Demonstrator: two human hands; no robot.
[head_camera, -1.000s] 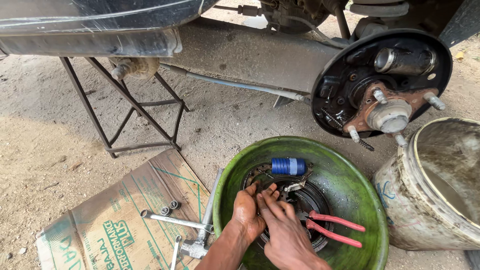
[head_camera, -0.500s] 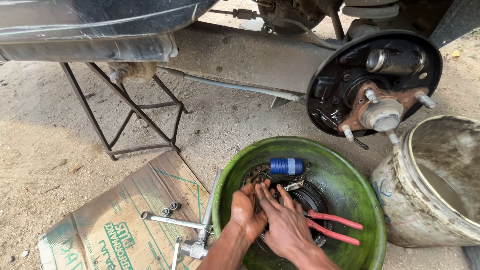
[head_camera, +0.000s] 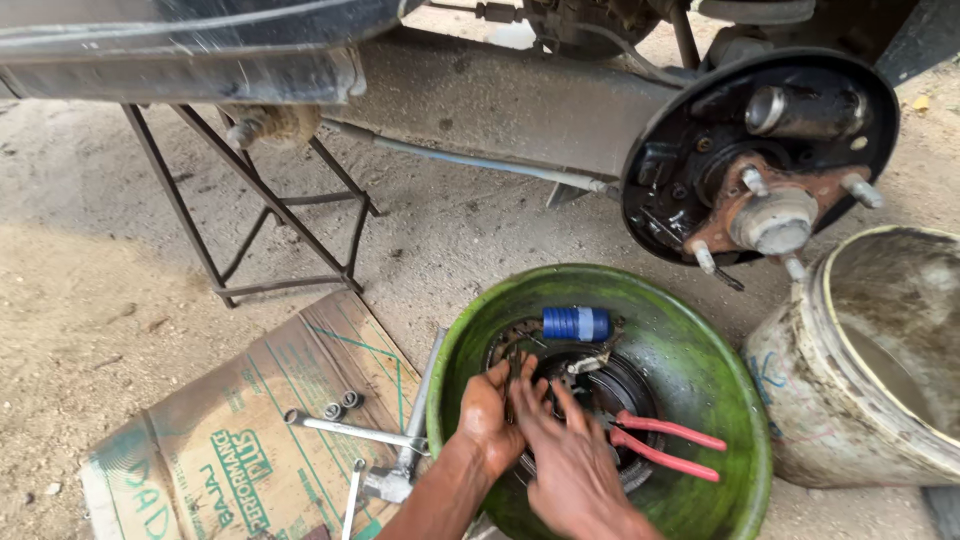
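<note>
Both my hands reach into a green plastic basin (head_camera: 700, 330) on the ground. My left hand (head_camera: 487, 415) and my right hand (head_camera: 565, 455) are side by side over a dark round brake drum (head_camera: 610, 385) lying in the basin, fingers curled on small metal brake parts near its left rim. What exactly each hand grips is hidden by the fingers. A small blue cylinder (head_camera: 577, 323) lies at the back of the basin. Red-handled pliers (head_camera: 670, 445) rest on the drum to the right of my right hand.
A bare wheel hub with studs and a black backing plate (head_camera: 770, 170) hangs on the raised car at upper right. A metal stand (head_camera: 260, 215) props the car body. A cross wrench (head_camera: 375, 435) lies on flattened cardboard (head_camera: 230, 450). A dirty bucket (head_camera: 880, 370) stands at the right.
My hands have shifted slightly within the basin, fingers working on the parts at the drum's left rim. The view has drifted a little.
</note>
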